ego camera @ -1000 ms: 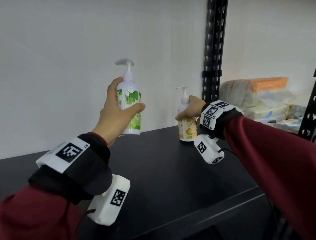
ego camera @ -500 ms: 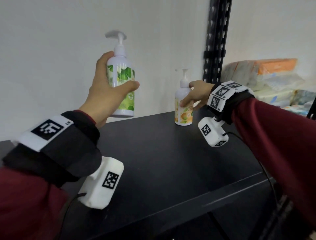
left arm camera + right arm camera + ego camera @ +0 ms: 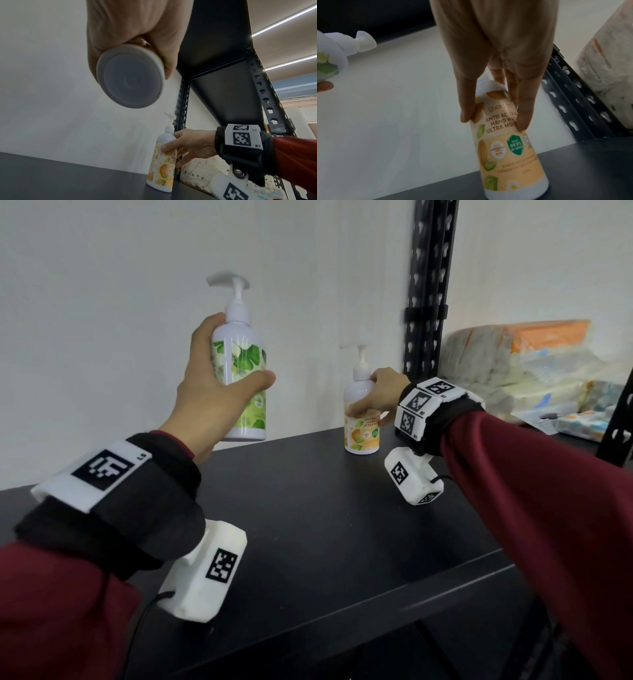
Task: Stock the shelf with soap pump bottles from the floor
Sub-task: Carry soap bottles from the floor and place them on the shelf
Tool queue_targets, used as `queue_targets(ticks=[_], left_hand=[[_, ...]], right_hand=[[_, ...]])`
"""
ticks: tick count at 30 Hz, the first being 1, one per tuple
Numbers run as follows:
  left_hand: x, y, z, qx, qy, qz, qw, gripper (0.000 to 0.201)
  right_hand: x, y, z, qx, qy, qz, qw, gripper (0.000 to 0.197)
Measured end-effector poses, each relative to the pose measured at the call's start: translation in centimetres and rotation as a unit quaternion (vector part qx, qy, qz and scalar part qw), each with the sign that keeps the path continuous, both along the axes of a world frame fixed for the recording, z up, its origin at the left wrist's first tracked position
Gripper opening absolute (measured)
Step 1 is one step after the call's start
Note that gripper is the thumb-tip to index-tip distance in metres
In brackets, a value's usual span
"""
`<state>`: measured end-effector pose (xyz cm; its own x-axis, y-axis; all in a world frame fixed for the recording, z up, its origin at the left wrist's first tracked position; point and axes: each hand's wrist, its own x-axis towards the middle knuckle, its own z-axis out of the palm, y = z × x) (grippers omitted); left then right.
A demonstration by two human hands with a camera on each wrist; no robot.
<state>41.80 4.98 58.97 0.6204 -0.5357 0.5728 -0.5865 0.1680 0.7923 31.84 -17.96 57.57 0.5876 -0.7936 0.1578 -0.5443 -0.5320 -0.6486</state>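
Note:
My left hand (image 3: 236,354) grips a white pump bottle with a green leaf label (image 3: 251,412), held upright in the air just above the back of the black shelf (image 3: 325,525). The left wrist view shows the green bottle's round base (image 3: 130,77) under my fingers. An orange-label soap bottle (image 3: 363,436) stands upright on the shelf near the back right corner. My right hand (image 3: 371,398) pinches its upper body between thumb and fingers (image 3: 522,115). This orange bottle (image 3: 508,155) rests flat on the shelf. The orange bottle (image 3: 163,173) is close to the wall.
A black perforated upright (image 3: 424,302) rises just right of the orange bottle. Wrapped tissue packs (image 3: 534,364) fill the neighbouring bay. A white wall backs the shelf, and another black shelf board (image 3: 223,40) hangs overhead. Bare shelf surface spreads left and towards the front edge.
The head view has shifted slightly. Both hands keep their bottles in much the same places; the green bottle stays in the air and the orange one stays on the shelf.

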Motion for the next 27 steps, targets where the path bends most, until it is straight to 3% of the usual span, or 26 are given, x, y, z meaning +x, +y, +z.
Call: queue_targets(ticks=[12,14,17,22,27], left_hand=[[-0.1,-0.5,-0.2,0.001,-0.013,-0.001,1.000,0.065],[-0.1,-0.7,-0.2,-0.002,-0.012,0.003,1.000,0.066],[-0.5,-0.8,-0.2,-0.005,-0.004,0.009,1.000,0.070],[-1.3,-1.3,-0.3,-0.018,0.003,0.024,1.000,0.071],[-2.6,-2.1,-0.2,-0.014,0.031,0.046,0.998,0.068]], right_hand=[[0.1,-0.3,0.0,-0.010,0.019,0.011,1.000,0.073],[0.0,-0.3,0.1,-0.010,0.025,0.012,1.000,0.067],[-0.6,0.1,0.3,-0.013,0.049,0.004,0.999,0.042],[-3.2,1.9,0.9,0.000,0.118,0.015,0.993,0.028],[-8.6,6.1,1.6,0.042,0.128,0.069,0.988,0.024]])
